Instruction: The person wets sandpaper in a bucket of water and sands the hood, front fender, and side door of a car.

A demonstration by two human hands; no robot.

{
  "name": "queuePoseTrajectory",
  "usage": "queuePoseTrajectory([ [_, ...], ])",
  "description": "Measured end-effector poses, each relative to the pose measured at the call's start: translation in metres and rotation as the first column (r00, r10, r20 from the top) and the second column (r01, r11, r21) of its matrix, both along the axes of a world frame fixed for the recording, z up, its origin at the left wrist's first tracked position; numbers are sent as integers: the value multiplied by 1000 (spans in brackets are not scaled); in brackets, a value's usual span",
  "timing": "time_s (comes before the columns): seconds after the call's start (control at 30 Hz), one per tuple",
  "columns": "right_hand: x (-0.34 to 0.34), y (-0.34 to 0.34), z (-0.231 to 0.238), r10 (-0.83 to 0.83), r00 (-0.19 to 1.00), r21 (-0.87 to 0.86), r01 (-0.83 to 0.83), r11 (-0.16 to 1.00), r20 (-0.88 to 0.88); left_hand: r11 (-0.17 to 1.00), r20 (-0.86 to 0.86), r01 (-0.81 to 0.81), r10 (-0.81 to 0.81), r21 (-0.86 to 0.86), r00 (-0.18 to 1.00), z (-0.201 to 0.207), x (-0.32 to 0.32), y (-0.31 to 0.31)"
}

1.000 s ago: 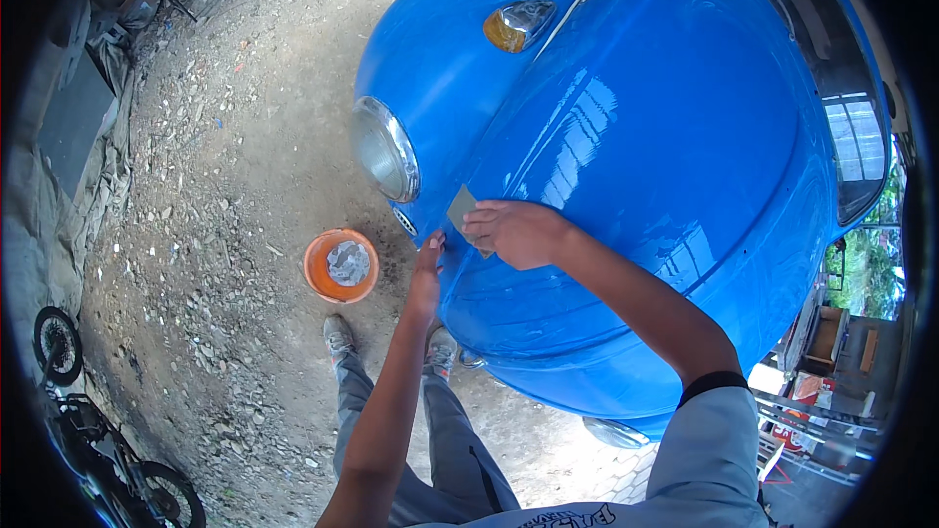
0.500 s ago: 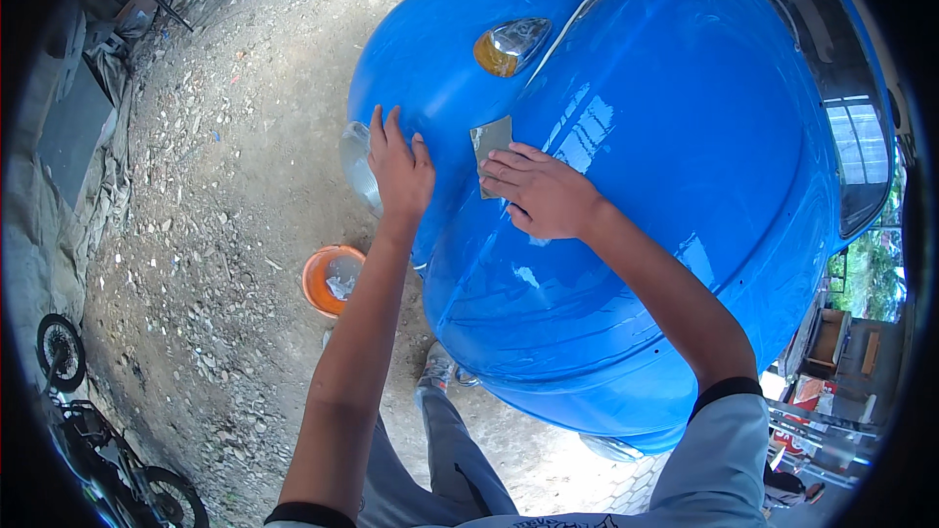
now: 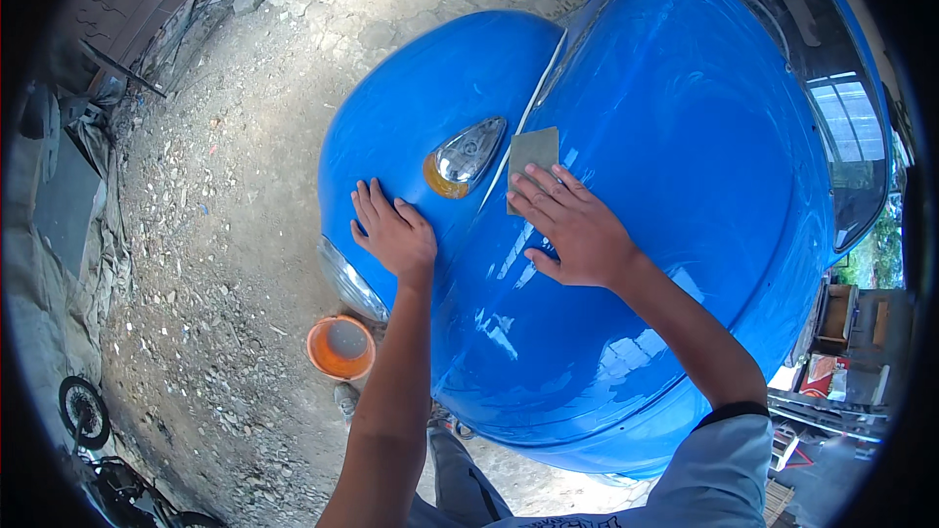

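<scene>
A blue, rounded car front fills the middle, with a broad hood [image 3: 685, 186] and a bulging fender [image 3: 440, 59]. My right hand [image 3: 584, 235] holds a grey-green rectangular sheet, which looks like sandpaper [image 3: 535, 149], pressed under its outstretched fingers against the hood by the fender seam. The thumb is spread away from the sheet. Flat on the fender rests my left hand [image 3: 393, 235], fingers apart and nothing in it. Just beyond it is a teardrop chrome and amber lamp [image 3: 468, 156]; the headlight [image 3: 350, 279] lies nearer me. Pale wet-looking streaks mark the hood.
An orange bucket [image 3: 312, 357] with cloudy liquid stands on the dirt ground left of the car. Gravel [image 3: 196, 274] spreads farther left, with a motorcycle [image 3: 117, 489] at the lower left. The windshield [image 3: 773, 10] rises at the upper right. My shoe [image 3: 345, 398] is near the bucket.
My right hand and the sandpaper have slid farther along the hood's seam, to beside the lamp. My left hand has shifted farther onto the fender, toward the lamp. The whole view has moved too.
</scene>
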State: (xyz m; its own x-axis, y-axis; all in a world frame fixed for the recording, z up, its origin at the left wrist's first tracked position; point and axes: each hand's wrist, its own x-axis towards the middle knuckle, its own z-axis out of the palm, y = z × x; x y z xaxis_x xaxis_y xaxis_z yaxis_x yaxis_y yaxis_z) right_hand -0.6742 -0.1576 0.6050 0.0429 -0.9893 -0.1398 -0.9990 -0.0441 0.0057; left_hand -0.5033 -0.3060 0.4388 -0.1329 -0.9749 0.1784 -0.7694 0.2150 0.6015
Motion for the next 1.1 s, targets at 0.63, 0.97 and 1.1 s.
queuePoseTrajectory([
  [0.63,-132,-59,26,290,943,75,-305,949,162,996,119,45,-54,78,991,12,-9,-3],
  [0.97,-200,-105,74,-218,961,24,217,976,171,995,120,45,-56,85,991,12,-10,-3],
  [1.1,-107,-114,20,-15,999,263,7,965,29,996,131,48,-58,76,990,12,-10,-4],
])
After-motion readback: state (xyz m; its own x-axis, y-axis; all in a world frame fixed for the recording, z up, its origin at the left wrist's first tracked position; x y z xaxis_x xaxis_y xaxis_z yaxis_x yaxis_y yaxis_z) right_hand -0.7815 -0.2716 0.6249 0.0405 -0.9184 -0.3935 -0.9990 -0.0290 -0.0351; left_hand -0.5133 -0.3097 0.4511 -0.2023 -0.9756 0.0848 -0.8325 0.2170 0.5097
